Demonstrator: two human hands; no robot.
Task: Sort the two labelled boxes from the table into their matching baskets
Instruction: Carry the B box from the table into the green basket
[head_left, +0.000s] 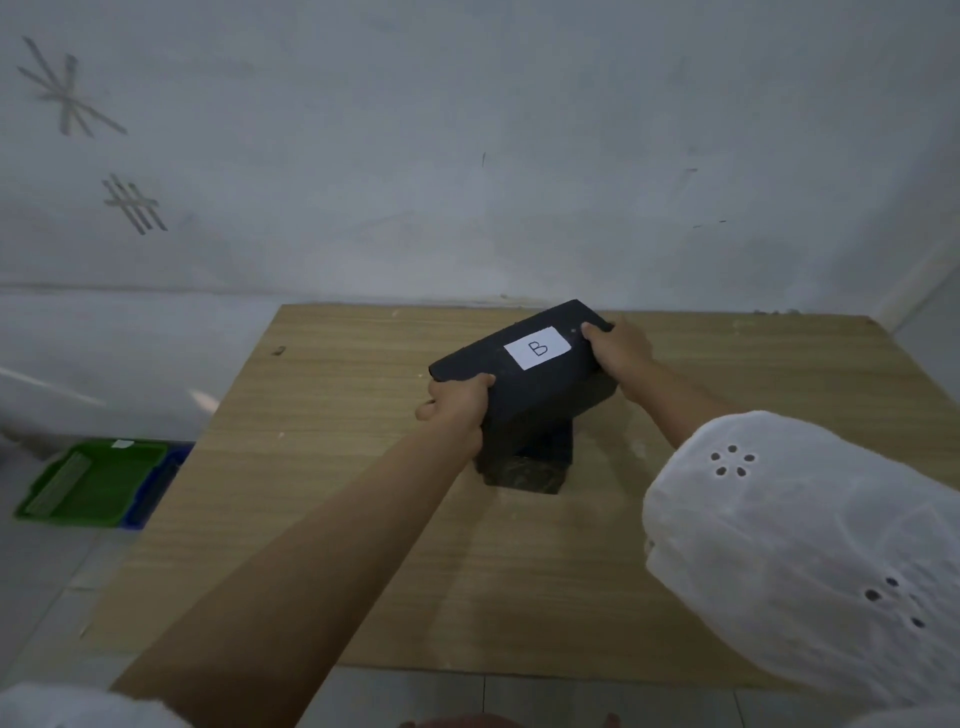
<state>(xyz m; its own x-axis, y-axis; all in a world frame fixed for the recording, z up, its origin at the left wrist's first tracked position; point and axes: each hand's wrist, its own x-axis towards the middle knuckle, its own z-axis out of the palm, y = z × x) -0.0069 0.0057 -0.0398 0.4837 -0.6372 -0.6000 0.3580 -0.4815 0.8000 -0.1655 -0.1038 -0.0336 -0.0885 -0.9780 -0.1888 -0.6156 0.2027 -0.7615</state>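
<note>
Wooden table fills centre and lower frame, pushed against a pale wall with grey tape marks in the upper left. Off the table's left edge, lower left of frame, a green basket sits on the floor with a small white label on its far rim; a blue basket is just beside it, mostly hidden by the green one and the table edge. Centre frame, black box labelled B is held by both hands, white paper label facing up. Its long axis runs diagonally from centre-left up to the upper right, far end tilted slightly higher. Left hand is clamped on the near-left end, fingers curled over the top edge. Right hand is clamped on the far-right end, thumb on top. Below it a second black box rests on the table, mostly covered by the B box and the left wrist; label not visible, and cannot tell whether the two boxes touch. White eyelet sleeve on the right arm blocks the table's lower right.
</note>
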